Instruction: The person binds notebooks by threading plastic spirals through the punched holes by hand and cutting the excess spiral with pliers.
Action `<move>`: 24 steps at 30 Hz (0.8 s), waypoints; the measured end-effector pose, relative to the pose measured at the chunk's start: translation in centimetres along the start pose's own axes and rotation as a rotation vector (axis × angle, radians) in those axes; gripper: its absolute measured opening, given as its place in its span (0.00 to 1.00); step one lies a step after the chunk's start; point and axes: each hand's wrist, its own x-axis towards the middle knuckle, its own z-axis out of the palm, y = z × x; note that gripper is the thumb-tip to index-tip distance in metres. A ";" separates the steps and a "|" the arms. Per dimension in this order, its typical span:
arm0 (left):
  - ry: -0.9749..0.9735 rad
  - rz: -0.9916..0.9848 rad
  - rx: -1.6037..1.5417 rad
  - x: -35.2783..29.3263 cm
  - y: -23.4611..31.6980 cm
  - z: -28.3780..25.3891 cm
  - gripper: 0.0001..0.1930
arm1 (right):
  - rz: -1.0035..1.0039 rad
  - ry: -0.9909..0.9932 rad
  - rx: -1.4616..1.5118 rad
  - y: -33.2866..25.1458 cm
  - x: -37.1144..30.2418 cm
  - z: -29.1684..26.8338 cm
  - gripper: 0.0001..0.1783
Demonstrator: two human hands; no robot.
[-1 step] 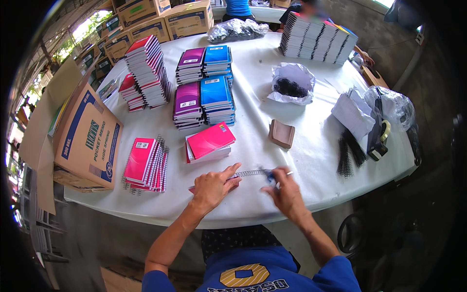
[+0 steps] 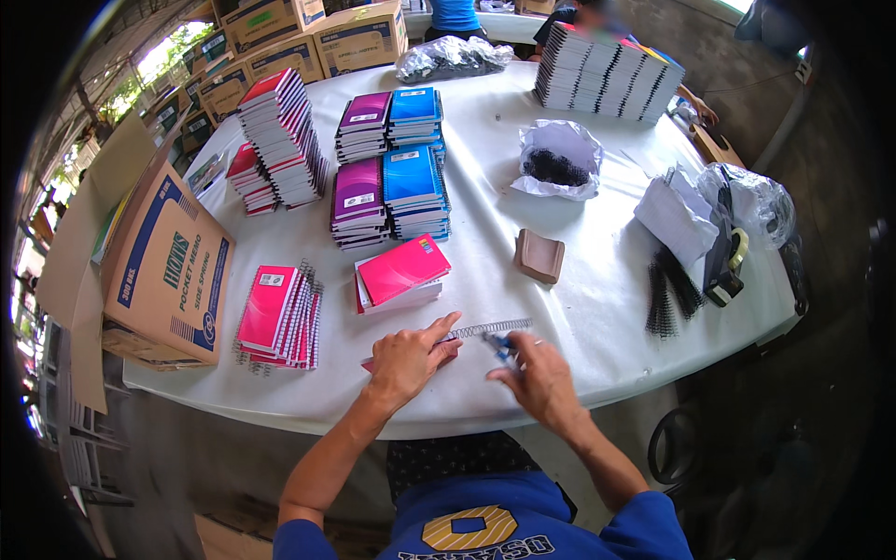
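My left hand [image 2: 403, 366] presses down on a small red notebook [image 2: 448, 353], mostly hidden beneath it, with the index finger reaching to the notebook's upper right corner. A dark wire spiral coil [image 2: 495, 328] sticks out to the right from that corner. In my right hand [image 2: 543, 381] is a pair of blue-handled pliers [image 2: 501, 346], somewhat blurred, its tip just below the coil. Directly beyond my left hand lies a small pile of red notebooks [image 2: 403, 271]. Farther left is a stack of red spiral notebooks [image 2: 271, 313].
Purple notebooks [image 2: 359, 201], blue notebooks [image 2: 411, 177] and a tall red stack [image 2: 280, 131] stand farther back. A brown block [image 2: 539, 257], a bag of black coils [image 2: 560, 163], loose coils [image 2: 665, 289] and a tape dispenser [image 2: 726, 271] lie right. An open carton [image 2: 173, 261] stands left.
My right hand and the pliers have moved slightly left and down, so the coil's right end now shows. My left hand stays in place on the notebook.
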 end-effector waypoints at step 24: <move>0.040 -0.055 0.100 0.0 1.3 0.0 0.26 | 0.185 -0.138 -0.177 -2.7 -0.5 2.1 0.26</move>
